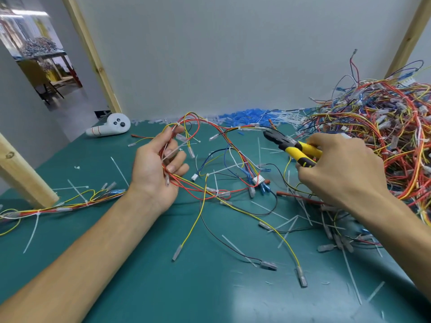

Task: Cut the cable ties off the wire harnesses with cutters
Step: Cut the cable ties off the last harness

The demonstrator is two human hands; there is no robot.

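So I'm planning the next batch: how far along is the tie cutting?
Done: loose cut ties lie scattered on the green mat. In hand: the left hand grips a red-and-yellow harness while the right hand holds the yellow cutters, nose near its wires. Left: a big tangled pile at the right; most of the job seems to remain.

Cutters half hidden.
My right hand [338, 169] covers the cutters' [291, 145] rear handles; the wire pile [384, 127] runs off the right edge.
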